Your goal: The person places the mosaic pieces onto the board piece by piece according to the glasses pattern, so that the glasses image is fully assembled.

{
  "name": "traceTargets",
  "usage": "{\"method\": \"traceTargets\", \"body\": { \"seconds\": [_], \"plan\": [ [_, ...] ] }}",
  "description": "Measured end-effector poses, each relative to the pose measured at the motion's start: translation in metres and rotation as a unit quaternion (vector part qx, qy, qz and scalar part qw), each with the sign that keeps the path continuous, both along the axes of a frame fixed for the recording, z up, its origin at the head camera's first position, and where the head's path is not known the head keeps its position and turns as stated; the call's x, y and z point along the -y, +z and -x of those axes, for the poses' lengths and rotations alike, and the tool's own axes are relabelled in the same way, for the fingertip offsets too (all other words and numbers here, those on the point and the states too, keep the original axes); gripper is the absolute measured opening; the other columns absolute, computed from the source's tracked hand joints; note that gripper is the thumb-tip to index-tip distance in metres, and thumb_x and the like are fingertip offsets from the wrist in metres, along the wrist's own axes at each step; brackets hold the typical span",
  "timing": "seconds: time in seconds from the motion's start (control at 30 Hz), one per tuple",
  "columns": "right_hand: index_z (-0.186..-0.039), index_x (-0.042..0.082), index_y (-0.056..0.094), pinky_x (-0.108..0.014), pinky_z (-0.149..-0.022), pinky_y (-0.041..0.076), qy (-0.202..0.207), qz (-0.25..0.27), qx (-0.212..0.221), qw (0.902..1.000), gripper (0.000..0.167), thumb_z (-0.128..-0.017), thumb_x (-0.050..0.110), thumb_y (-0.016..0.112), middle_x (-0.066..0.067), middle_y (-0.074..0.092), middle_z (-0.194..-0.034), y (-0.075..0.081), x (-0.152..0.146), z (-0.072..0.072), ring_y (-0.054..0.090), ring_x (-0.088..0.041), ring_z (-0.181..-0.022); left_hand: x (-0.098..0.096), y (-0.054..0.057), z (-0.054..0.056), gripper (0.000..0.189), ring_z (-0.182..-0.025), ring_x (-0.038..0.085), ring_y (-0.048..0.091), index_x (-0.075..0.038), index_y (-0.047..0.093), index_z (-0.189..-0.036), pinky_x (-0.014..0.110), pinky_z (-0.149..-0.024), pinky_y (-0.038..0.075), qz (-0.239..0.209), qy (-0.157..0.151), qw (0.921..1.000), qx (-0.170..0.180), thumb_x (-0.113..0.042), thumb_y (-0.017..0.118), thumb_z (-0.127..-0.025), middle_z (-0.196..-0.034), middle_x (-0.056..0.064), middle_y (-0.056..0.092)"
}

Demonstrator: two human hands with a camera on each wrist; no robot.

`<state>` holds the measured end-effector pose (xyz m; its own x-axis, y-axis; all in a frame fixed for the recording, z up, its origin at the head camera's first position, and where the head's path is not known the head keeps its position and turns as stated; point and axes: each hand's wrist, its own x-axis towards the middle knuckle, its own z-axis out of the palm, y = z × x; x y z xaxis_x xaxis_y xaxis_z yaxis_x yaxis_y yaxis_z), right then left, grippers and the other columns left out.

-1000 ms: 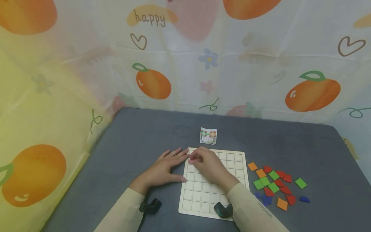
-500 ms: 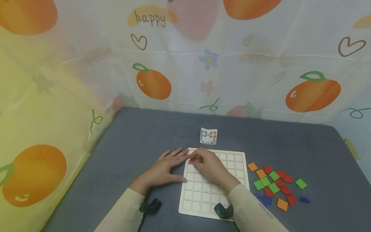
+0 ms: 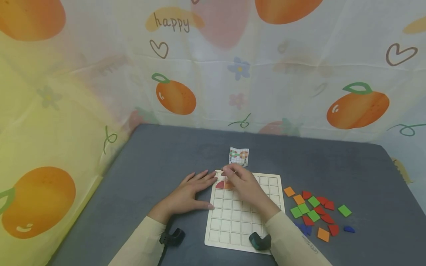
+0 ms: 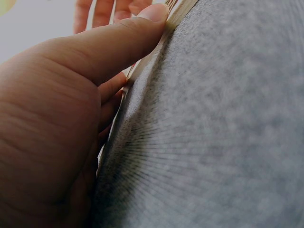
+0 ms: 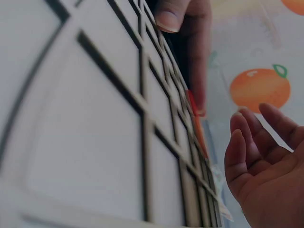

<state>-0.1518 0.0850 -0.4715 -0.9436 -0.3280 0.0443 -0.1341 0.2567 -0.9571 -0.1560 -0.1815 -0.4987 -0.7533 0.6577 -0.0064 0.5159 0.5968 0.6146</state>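
Note:
A pale gridded board [image 3: 226, 224] lies on the table. In its second row from the far side sit a red round-edged piece [image 3: 220, 184] and, beside it on the right, an orange piece [image 3: 228, 185] partly covered by my right hand. My left hand [image 3: 188, 194] rests at the board's left edge, fingers spread, the thumb touching the edge in the left wrist view. My right hand [image 3: 244, 184] hovers over the far left of the board. Its fingers are loosely bent, with nothing seen in them in the right wrist view [image 5: 266, 161].
Right of the board lie loose flat pieces: several green squares [image 3: 314, 201], orange squares [image 3: 323, 235], red pieces [image 3: 333, 230] and blue pieces [image 3: 349, 229]. A small printed pattern card [image 3: 238, 156] lies beyond the board. A patterned cloth [image 3: 199, 74] hangs behind the table.
My right hand has let go of the red piece and risen slightly away from it, uncovering it and the orange piece beside it. My left hand has stayed in place.

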Motion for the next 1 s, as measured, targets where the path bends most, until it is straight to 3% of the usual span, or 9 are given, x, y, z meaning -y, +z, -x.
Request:
{"method": "traceTargets", "body": {
  "seconds": [0.17,0.33,0.7,1.0],
  "plan": [
    [-0.144,0.001,0.064,-0.056,-0.097,0.053,0.026,0.055,0.011,0.9981,0.056,-0.121,0.042,0.032,-0.013,0.067,-0.13,0.013,-0.011,-0.003,0.065,-0.036,-0.11,0.0,-0.001,0.001,0.096,-0.165,0.022,0.014,-0.021,0.041,-0.17,0.058,-0.129,0.003,0.006,0.0,1.0,0.004,-0.06,0.082,-0.093,-0.176,-0.011,0.029],
    [-0.148,-0.001,0.06,-0.053,-0.095,0.055,0.034,0.093,0.001,0.9951,0.064,-0.121,0.044,0.023,-0.018,0.066,-0.131,0.024,-0.026,-0.009,0.065,-0.039,-0.111,0.0,-0.003,0.002,0.097,-0.165,0.02,0.013,-0.022,0.038,-0.172,0.057,-0.129,0.002,0.016,0.0,0.9999,0.005,-0.063,0.08,-0.094,-0.177,-0.012,0.026],
    [-0.149,-0.002,0.055,-0.043,-0.09,0.055,0.045,0.127,-0.042,0.9899,0.063,-0.121,0.044,0.023,-0.023,0.065,-0.132,0.029,-0.067,-0.024,0.064,-0.045,-0.112,0.001,0.0,0.001,0.098,-0.165,0.019,0.012,-0.023,0.037,-0.172,0.056,-0.129,0.002,0.018,0.0,0.9998,0.005,-0.062,0.081,-0.094,-0.177,-0.013,0.025],
    [-0.15,-0.001,0.055,-0.041,-0.092,0.051,0.027,0.156,-0.035,0.9868,0.067,-0.121,0.046,0.017,-0.024,0.063,-0.134,0.023,-0.11,-0.034,0.062,-0.034,-0.113,0.001,-0.003,0.002,0.099,-0.164,0.017,0.012,-0.024,0.037,-0.172,0.056,-0.129,0.001,0.015,0.0,0.9998,0.008,-0.065,0.08,-0.093,-0.177,-0.015,0.024]
  ]
}}
